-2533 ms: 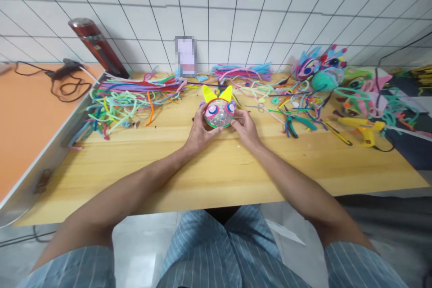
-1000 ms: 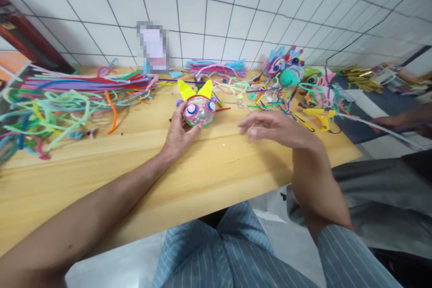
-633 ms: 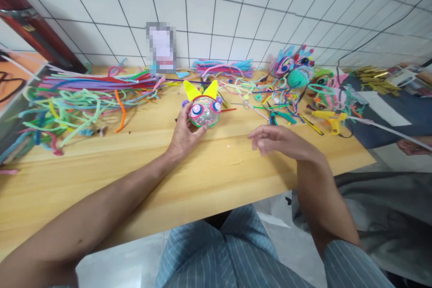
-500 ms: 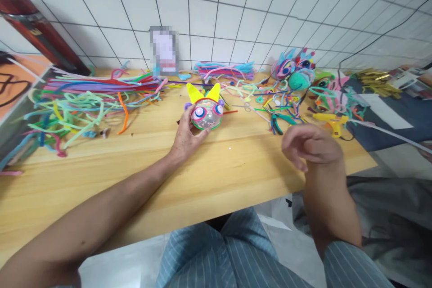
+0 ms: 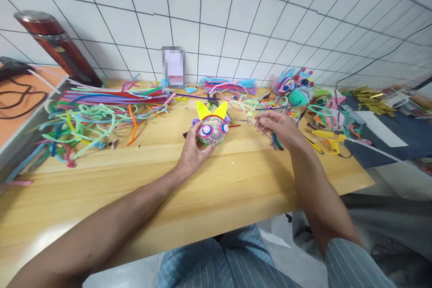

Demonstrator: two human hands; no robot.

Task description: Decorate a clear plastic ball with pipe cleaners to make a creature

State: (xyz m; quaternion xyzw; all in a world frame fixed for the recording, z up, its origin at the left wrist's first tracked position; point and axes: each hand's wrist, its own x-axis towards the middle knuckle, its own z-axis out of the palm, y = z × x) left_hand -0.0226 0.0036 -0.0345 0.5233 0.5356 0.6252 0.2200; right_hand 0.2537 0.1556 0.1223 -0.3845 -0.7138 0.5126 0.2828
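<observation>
My left hand (image 5: pixel 195 150) is wrapped around the side of a clear ball figure (image 5: pixel 212 134), its thumb along the lower front. The figure has two yellow pointed ears, round pink and blue eyes, purple bits at the sides and a green rim at its base. To the right, my right hand (image 5: pixel 275 127) hovers over the craft wires with fingers bent and drawn together; what they hold, if anything, is hidden. Dark teal-handled pliers (image 5: pixel 277 141) show partly beneath it. Just left of its fingertips lies a small metal-looking tool (image 5: pixel 249 120), perhaps scissors.
Bundled pipe cleaners (image 5: pixel 114 98) and a loose green tangle (image 5: pixel 91 128) cover the left. A phone (image 5: pixel 173 66) leans on the tiled wall near a red thermos (image 5: pixel 60 49). On the right are a yellow glue gun (image 5: pixel 332 140) and decorated balls (image 5: pixel 297 87).
My right hand has moved left and forward, from beside the glue gun to over the pliers. My left hand keeps its hold on the ball figure. The camera view has shifted slightly.
</observation>
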